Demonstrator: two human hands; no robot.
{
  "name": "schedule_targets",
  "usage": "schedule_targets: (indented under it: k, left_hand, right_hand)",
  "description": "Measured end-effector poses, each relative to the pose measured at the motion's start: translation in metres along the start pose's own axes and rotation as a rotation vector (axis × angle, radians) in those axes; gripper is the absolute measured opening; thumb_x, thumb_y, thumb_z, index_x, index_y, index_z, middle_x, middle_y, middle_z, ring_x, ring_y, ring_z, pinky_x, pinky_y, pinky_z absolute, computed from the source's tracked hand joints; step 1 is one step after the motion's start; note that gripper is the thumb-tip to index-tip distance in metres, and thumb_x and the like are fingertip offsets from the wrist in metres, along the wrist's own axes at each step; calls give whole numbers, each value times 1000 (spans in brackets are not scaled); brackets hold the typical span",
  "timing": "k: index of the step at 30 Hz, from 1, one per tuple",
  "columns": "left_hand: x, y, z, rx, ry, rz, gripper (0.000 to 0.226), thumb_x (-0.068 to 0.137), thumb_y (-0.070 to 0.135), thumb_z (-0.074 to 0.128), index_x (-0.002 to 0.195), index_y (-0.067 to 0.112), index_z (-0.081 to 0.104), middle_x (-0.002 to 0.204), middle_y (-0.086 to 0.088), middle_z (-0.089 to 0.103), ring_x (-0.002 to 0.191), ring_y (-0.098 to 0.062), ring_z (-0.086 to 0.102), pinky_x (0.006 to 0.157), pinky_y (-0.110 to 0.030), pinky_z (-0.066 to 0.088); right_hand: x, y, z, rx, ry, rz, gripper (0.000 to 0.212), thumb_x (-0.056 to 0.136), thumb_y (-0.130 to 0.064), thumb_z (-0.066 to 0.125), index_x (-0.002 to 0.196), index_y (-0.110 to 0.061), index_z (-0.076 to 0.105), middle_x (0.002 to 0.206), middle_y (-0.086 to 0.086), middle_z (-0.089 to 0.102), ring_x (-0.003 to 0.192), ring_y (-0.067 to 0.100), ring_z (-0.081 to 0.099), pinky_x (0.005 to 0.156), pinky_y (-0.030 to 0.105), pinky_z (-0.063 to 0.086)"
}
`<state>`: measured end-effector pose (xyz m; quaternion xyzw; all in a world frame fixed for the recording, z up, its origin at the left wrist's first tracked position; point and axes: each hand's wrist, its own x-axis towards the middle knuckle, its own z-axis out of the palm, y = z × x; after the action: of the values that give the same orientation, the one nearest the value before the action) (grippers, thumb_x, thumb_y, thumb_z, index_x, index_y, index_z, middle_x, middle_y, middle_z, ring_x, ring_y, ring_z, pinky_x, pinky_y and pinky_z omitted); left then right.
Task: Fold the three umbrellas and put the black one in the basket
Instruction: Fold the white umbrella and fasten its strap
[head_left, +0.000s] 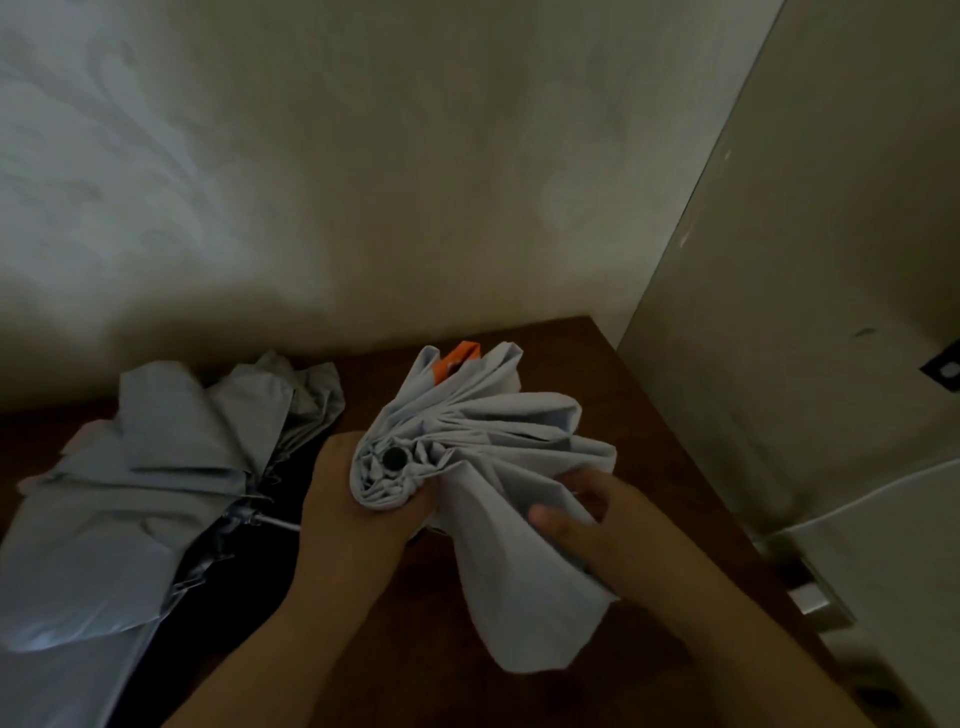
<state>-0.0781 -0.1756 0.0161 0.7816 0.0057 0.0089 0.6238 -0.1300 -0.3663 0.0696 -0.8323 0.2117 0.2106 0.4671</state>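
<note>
Table (613, 395) of dark wood carries a collapsed grey umbrella (156, 467) at left. Just right of it, a pale umbrella (498, 441) is held above the tabletop, black cap toward the camera. The left hand (343, 499) grips its bunched top; the right hand (582, 514) pinches loose canopy folds.

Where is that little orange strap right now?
The orange strap pokes out at the far end of the pale umbrella held in both hands, mid-frame, above the brown table near the wall.
</note>
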Motion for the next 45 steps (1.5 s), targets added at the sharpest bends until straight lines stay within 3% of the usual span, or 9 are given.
schedule_targets:
  k: [6, 11, 15, 21, 25, 27, 31, 34, 45]
  left_hand:
    - [-1, -14, -2, -70, -16, -46, 49, 77, 17, 90, 91, 41, 50, 99, 19, 55, 85, 7, 61, 86, -26, 51]
    - [-8, -37, -5, -172, 33, -131, 43, 86, -3, 77, 106, 26, 53, 103, 13, 57, 93, -8, 61, 62, -6, 55]
    - [-15, -43, -4, -88, 23, -132, 37, 84, -4, 78, 100, 20, 54, 114, 1, 63, 106, -16, 61, 91, -27, 58]
    - [-22, -46, 3, -124, -19, -151, 41, 84, -13, 74, 105, 18, 57, 98, 15, 58, 80, 21, 65, 71, 0, 51]
    - [-22, -53, 8, -45, -13, -155, 41, 83, 2, 81, 120, 3, 62, 115, -9, 67, 103, -16, 65, 100, -39, 54]
    - [-25, -58, 7, -58, -9, -159, 36, 84, -2, 79, 110, 15, 62, 110, -5, 66, 97, -10, 65, 93, -32, 54]
    - [-25, -60, 7, 19, -42, -164, 41, 85, 1, 79, 106, 28, 56, 102, 16, 58, 91, 6, 64, 72, 2, 47]
    - [-19, -59, 6, 66, -92, -150, 40, 85, -1, 79, 107, 26, 59, 97, 24, 55, 91, 22, 62, 70, 9, 42]
    - [-11, -53, -1, 76, -263, -133, 52, 88, 5, 78, 120, 30, 46, 104, 29, 50, 91, 17, 53, 86, 0, 44]
  right_hand:
    - [13, 10, 0, -312, -83, -221, 29, 87, -29, 62, 113, -41, 54, 104, -22, 53, 102, 0, 54, 75, 13, 44]
    - [17, 23, 4, -423, -189, 77, 20, 93, -26, 52, 112, -33, 52, 100, -7, 60, 82, 6, 62, 65, 18, 51]
    - [11, 30, 12, -299, -157, 174, 17, 95, -19, 49, 111, -23, 56, 90, -4, 64, 72, 5, 64, 59, 17, 49]
    - [16, 41, -5, -797, 195, -268, 24, 97, -23, 44, 115, -34, 55, 100, -9, 60, 85, 7, 53, 85, 26, 48]
    - [18, 34, 8, -467, -64, -167, 39, 89, -41, 57, 126, -35, 50, 116, -13, 53, 93, 0, 53, 75, 18, 47]
    - [21, 24, 19, -442, -114, -244, 57, 81, -54, 61, 132, -34, 44, 123, -16, 51, 101, 0, 51, 79, 17, 45]
    - [28, 6, 50, -529, -107, -468, 24, 78, -46, 68, 87, -39, 46, 82, -19, 49, 71, -3, 46, 58, 14, 37]
    - [40, 2, 64, -559, -39, -522, 14, 92, -26, 54, 103, -18, 57, 100, -1, 60, 92, 14, 57, 79, 27, 46]
    - [54, -7, 69, -564, 10, -531, 22, 95, -23, 50, 114, -17, 59, 116, 3, 61, 108, 20, 54, 92, 30, 43]
